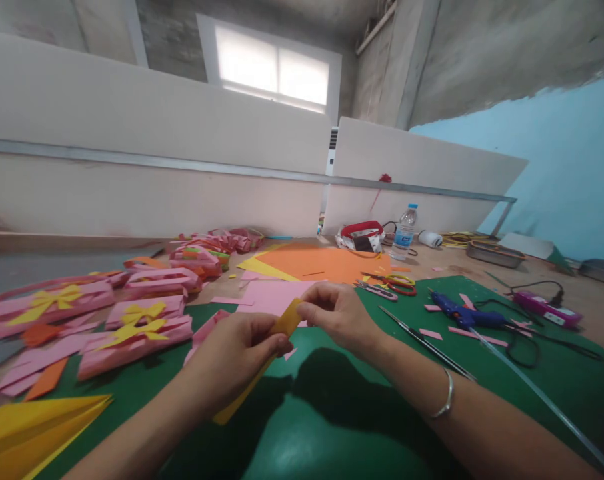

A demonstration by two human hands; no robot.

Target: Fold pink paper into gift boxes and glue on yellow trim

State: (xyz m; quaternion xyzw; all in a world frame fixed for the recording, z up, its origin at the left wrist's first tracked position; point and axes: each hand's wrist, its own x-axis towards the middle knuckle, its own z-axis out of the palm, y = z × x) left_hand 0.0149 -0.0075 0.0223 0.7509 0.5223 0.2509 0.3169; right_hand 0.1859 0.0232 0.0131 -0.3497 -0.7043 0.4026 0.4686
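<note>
Head view only. Left hand (242,350) low centre, fingers curled shut, thumb and forefinger pinching middle part of long narrow yellow-orange paper strip (287,321). Right hand (339,313) just beside it to the right, fingers closed in a pinch on upper end of same strip; silver bangle (447,395) on that wrist. Strip tilted, upper end between the two hands, lower end slanting down-left under left wrist, held up above dark green cutting mat (332,413), not lying on it. Mat on wooden table (447,263). Behind hands, flat pink paper sheet (277,297) partly on mat, then large orange paper sheet (322,261) further back. Left of hands, group of pink folded paper baskets with yellow bows (132,327), some on mat, some on table, loose orange and pink paper scraps (47,377) among them. Folded bright yellow paper (32,430) at bottom left corner. Right of hands, long thin dark metal tool (427,343) lying diagonal on mat, kind unclear; blue hot glue gun (465,313) further right, small pink slips around it. Red-and-yellow-handled scissors (399,283) near far mat edge. Clear plastic water bottle (405,232) upright behind those, red-and-white bag (362,237) just left of bottle. Magenta flat device (547,309) far right, grey metal tray (495,252) beyond on table. White partition boards (132,133) along table's far side.
</note>
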